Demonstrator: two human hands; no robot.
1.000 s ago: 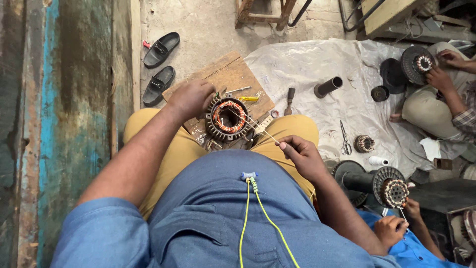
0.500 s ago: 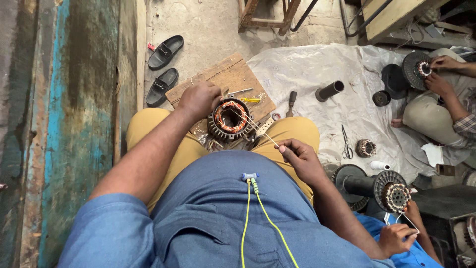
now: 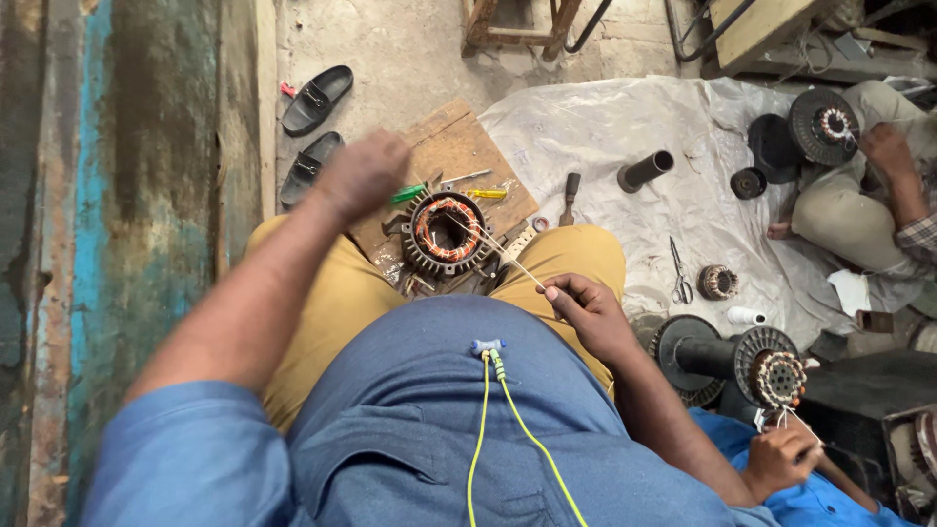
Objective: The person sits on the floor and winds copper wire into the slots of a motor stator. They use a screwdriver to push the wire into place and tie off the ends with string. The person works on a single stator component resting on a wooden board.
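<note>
The motor stator [image 3: 449, 232], a ribbed metal ring with copper-coloured windings inside, was seen resting on a wooden board [image 3: 444, 156] between the knees of the seated person. The left hand [image 3: 363, 176] was raised just left of it and so blurred that it could not be told whether it was loose or clenched, or whether anything was held. The right hand [image 3: 586, 307] was pinched on a thin pale strip [image 3: 498, 249] that ran from the fingers up into the stator's bore — its far end was lost among the windings. Green- and yellow-handled screwdrivers [image 3: 459, 192] were partly covered by the stator and the left hand.

On the plastic sheet [image 3: 625, 127] a dark tube [image 3: 644, 171], scissors [image 3: 680, 273] and a small wound coil [image 3: 718, 282] were laid. Two other people were cut off by the frame — one at the right edge with a round motor part [image 3: 825, 125], another at the bottom right with a hand [image 3: 776, 459] below a second stator [image 3: 776, 366]. Two sandals [image 3: 314, 132] lay on the concrete.
</note>
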